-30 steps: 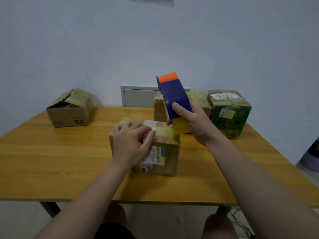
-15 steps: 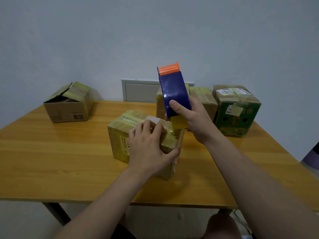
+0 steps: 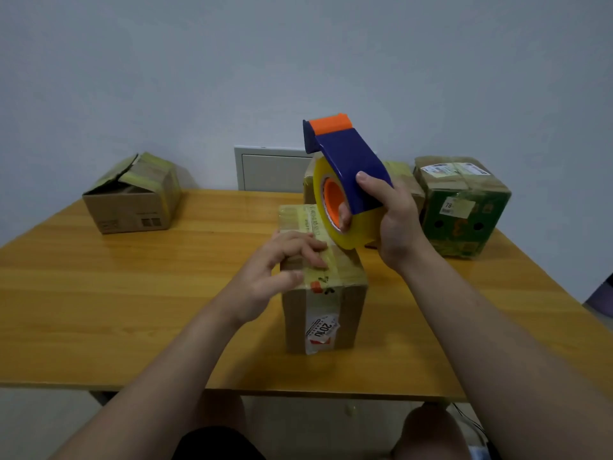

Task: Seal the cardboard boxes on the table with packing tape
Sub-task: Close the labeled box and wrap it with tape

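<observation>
Near box (image 3: 298,313) label (image 3: 323,330) reads "201U"; green box (image 3: 481,227) sticker (image 3: 456,207) reads "78".

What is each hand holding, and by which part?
Right hand grips the tape dispenser at its lower end, around the roll. Left hand holds nothing; its fingers press the box top.

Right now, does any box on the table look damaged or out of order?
Yes. The far-left box has a top flap bent up, so it gapes open despite its tape. On the near box, the front label is crumpled and peeling at its lower edge.
</observation>
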Motion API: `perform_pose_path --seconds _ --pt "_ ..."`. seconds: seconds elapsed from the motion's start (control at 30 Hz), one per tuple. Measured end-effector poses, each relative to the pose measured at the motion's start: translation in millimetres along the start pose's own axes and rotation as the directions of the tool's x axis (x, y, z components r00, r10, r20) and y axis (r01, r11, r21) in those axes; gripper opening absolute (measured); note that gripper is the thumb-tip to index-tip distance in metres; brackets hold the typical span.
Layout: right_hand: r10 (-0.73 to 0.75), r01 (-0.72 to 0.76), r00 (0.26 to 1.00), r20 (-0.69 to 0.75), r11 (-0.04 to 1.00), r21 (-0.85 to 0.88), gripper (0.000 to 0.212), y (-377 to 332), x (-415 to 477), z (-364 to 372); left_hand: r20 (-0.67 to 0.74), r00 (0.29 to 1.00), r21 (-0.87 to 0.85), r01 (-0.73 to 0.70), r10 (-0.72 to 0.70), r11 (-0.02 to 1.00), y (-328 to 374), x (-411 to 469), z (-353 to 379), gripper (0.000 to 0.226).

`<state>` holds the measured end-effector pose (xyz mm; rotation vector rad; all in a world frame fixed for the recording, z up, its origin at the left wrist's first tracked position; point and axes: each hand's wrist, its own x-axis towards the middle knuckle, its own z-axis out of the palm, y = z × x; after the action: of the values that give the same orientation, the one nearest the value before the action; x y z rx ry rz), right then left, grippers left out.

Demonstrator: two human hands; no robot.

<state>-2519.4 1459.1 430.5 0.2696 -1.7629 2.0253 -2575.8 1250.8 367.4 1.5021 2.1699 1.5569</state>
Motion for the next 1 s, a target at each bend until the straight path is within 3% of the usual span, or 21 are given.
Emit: perform_pose_path --seconds 0.1,0.17,0.2,0.27,0.33,0.4,0.47,0.63,0.67,0.73,0.87,0.93,1.0 --pt "-0.010 0.011 0.999 -0.046 1.000 0.014 0.040 6.8 -2.8 2.9 -0.276 0.950 -0.182 0.097 -0.146 0.978 -3.4 15.4 -0.7 0.016" --pt "-0.025 0.026 0.994 -0.102 1.000 0.016 0.038 10.5 -4.2 6.2 -0.480 0.832 -0.116 0.256 -0.279 0.960 -11.6 35.8 -5.6 0.016" --pt "-0.031 0.032 0.992 -0.125 0.999 0.007 0.040 12.3 -5.0 7.8 -0.505 0.797 -0.048 0.357 -0.331 0.933 -15.4 47.6 -8.6 0.021" --pt "-0.043 0.041 0.988 -0.147 0.999 -0.019 0.039 15.3 -6.0 10.3 -0.471 0.804 0.150 0.479 -0.364 0.865 -24.2 72.4 -13.3 0.033" --pt "-0.054 0.047 0.986 -0.157 0.998 -0.047 0.038 16.6 -7.1 11.8 -0.393 0.850 0.359 0.493 -0.350 0.793 -26.8 95.5 -13.2 0.036" --pt "-0.068 0.058 0.985 -0.159 0.996 -0.066 0.041 16.2 -7.9 11.5 -0.307 0.884 0.516 0.465 -0.351 0.719 -26.7 113.5 -8.2 0.026" --pt "-0.079 0.068 0.984 -0.162 0.995 -0.070 0.042 15.7 -8.4 10.8 -0.260 0.905 0.670 0.420 -0.337 0.612 -28.9 126.4 -5.1 0.030" --pt "-0.093 0.085 0.985 -0.144 0.995 -0.062 0.042 15.5 -8.0 10.8 -0.121 0.923 0.854 0.285 -0.365 0.436 -34.7 139.9 -5.1 0.034" --pt "-0.094 0.086 0.985 -0.141 0.994 -0.062 0.042 15.8 -8.3 10.5 -0.068 0.927 0.855 0.245 -0.370 0.456 -35.2 140.2 -5.6 0.026" --pt "-0.095 0.088 0.987 -0.128 0.994 -0.060 0.040 16.3 -9.8 9.6 0.019 0.933 0.773 0.215 -0.361 0.597 -37.3 138.8 -8.2 0.012" --pt "-0.117 0.111 0.988 -0.098 0.991 -0.072 0.042 16.7 -12.3 8.5 0.007 0.930 0.423 0.330 -0.367 0.844 -31.8 128.6 -14.7 0.024" --pt "-0.144 0.138 0.987 -0.065 0.987 -0.086 0.053 16.4 -13.8 7.2 -0.095 0.938 0.281 0.346 -0.333 0.895 -27.4 122.2 -11.7 0.021" --pt "-0.148 0.143 0.988 -0.047 0.985 -0.097 0.059 15.7 -15.6 5.3 -0.317 0.881 0.217 0.428 -0.352 0.877 -23.5 113.6 -10.0 0.021"
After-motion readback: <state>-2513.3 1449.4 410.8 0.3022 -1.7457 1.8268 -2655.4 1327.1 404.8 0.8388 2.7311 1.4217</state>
